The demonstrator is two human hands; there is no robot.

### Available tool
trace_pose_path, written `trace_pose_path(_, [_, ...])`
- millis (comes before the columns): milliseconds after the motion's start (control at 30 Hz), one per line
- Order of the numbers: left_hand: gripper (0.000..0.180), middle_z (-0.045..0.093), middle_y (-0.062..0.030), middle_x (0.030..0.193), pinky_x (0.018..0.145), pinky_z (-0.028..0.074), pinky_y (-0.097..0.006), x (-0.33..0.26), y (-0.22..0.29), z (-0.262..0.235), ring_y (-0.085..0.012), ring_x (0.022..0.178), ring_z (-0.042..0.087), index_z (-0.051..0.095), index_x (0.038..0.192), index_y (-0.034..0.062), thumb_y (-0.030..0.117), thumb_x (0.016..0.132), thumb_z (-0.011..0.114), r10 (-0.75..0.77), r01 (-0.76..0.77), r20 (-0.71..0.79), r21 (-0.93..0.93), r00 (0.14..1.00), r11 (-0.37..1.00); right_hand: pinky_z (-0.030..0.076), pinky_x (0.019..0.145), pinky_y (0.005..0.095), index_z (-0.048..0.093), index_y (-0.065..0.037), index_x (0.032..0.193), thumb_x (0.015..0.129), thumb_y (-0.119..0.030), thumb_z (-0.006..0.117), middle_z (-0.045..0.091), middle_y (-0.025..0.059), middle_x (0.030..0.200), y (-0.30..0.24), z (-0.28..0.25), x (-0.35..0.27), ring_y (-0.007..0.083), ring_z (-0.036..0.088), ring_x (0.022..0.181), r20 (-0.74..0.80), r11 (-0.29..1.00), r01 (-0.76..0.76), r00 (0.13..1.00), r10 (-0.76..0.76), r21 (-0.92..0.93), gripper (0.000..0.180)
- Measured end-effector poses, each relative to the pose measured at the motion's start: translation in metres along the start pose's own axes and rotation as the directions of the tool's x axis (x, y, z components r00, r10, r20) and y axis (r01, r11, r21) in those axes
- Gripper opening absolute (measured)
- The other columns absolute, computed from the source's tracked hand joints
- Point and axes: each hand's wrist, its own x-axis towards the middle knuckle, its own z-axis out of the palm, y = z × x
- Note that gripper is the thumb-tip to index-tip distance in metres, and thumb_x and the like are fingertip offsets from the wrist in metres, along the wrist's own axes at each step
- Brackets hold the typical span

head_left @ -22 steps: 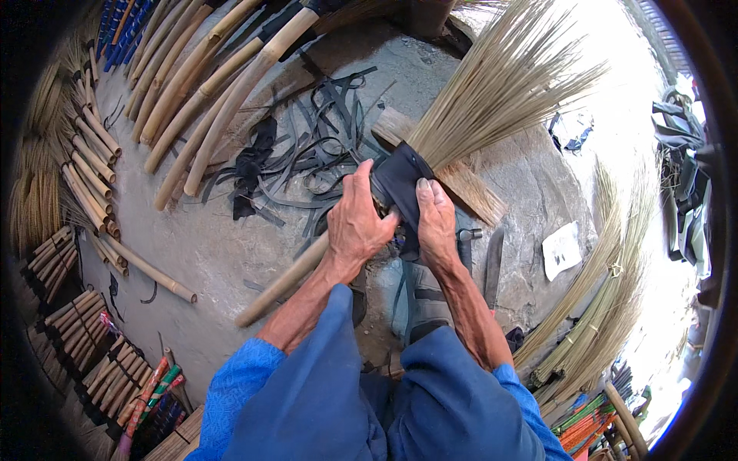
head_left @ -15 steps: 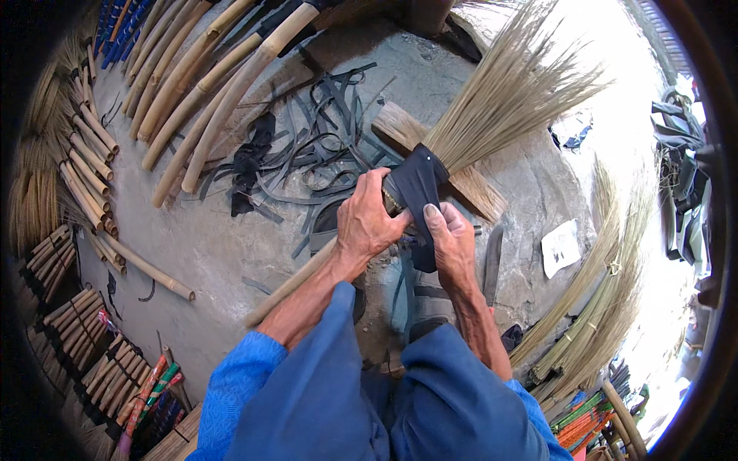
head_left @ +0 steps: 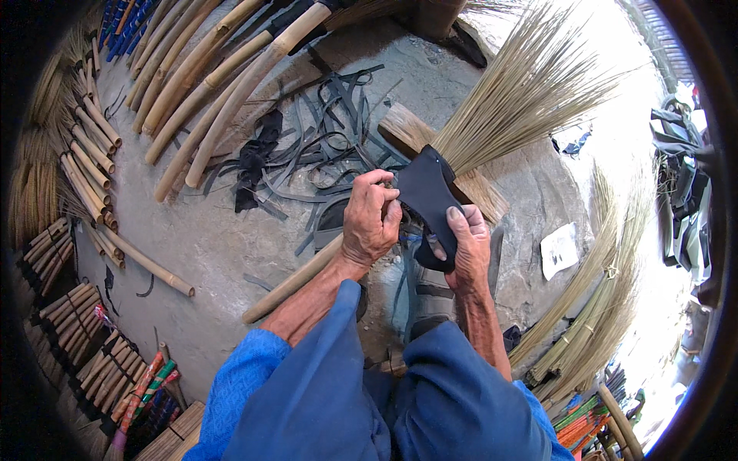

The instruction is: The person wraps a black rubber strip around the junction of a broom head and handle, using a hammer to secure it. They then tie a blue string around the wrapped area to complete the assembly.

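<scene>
A straw broom (head_left: 523, 92) lies slanting in front of me, its bristles fanned toward the upper right. Around its neck sits a black rubber sheet (head_left: 427, 184), with a loose part hanging toward me. My right hand (head_left: 469, 242) pinches that loose end between thumb and fingers. At the sheet's left edge, my left hand (head_left: 373, 215) is closed with thumb and fingertips together; the edge appears to be between them. A bamboo handle (head_left: 296, 280) runs out from under my left wrist to the lower left. The broom's neck is mostly hidden by the sheet.
Beneath the broom is a wooden block (head_left: 480, 194). Dark rubber strips (head_left: 338, 115) lie tangled beyond my left hand. Bamboo-handled brooms (head_left: 223, 115) are laid out at upper left, straw bundles (head_left: 600, 307) at right. A blade (head_left: 496, 257) lies beside my right hand, near white paper (head_left: 560, 250).
The loose part of the rubber sheet is now spread wider and pulled toward the right. My left fingers have moved off the broom's neck to the sheet's edge.
</scene>
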Motion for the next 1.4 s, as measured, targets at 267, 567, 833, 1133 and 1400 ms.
trace_pose_path(267, [0.022,0.069,-0.0205,0.116,0.085,0.06,-0.046,0.001,-0.003,0.001,-0.0389,0.102,0.071,0.063,0.105,0.0007,-0.006,0.085,0.068,0.005,-0.005,0.003,-0.007,1.0,1.0,0.05,0.069,0.0223,0.066,-0.007,0.104,0.109,-0.023,0.077,0.067,-0.001,0.09,0.011,-0.029,0.014,0.0046,0.058,0.074,-0.135,0.867,0.089,0.975,-0.177,-0.49,0.021])
trace_pose_path(567, [0.048,0.069,-0.0256,0.118,0.093,0.059,-0.054,0.042,-0.003,-0.027,-0.0473,0.103,0.072,0.06,0.133,-0.0014,0.013,0.09,0.073,-0.139,0.136,-0.01,0.263,0.99,0.955,0.042,0.067,0.031,0.065,0.0,0.096,0.114,-0.037,0.07,0.052,-0.0019,0.08,0.038,0.01,0.08,0.0103,0.045,0.077,0.196,0.677,0.387,0.918,-0.344,-0.626,0.041])
trace_pose_path(833, [0.066,0.078,-0.026,0.107,0.091,0.059,-0.049,0.018,0.013,-0.022,-0.0439,0.101,0.077,0.058,0.143,0.0012,0.017,0.082,0.078,-0.567,0.57,0.372,0.114,0.735,0.814,0.044,0.067,0.0342,0.064,0.002,0.091,0.113,-0.032,0.07,0.051,0.0025,0.076,0.006,0.005,0.038,0.0103,0.046,0.076,0.126,0.603,0.25,0.962,-0.241,-0.757,0.041])
trace_pose_path(1133, [0.084,0.078,-0.0317,0.109,0.087,0.059,-0.063,-0.001,0.023,-0.009,-0.0539,0.1,0.076,0.041,0.154,0.0049,0.024,0.085,0.085,-0.543,0.351,0.395,0.462,0.741,0.815,0.037,0.057,0.0348,0.054,-0.004,0.077,0.11,-0.032,0.075,0.048,-0.0027,0.069,0.006,0.02,0.01,0.0126,0.035,0.069,0.108,0.667,0.199,0.979,-0.176,-0.718,0.049])
trace_pose_path(1400, [0.066,0.077,-0.0341,0.092,0.082,0.058,-0.067,0.001,0.005,-0.005,-0.0563,0.091,0.076,0.044,0.144,0.0039,0.011,0.087,0.077,-0.542,0.307,0.354,0.539,0.762,0.784,0.038,0.05,0.0269,0.067,-0.013,0.102,0.113,-0.042,0.066,0.055,-0.0052,0.075,0.0,0.021,-0.022,0.0068,0.047,0.056,-0.041,0.946,-0.295,0.956,0.292,-0.137,0.031])
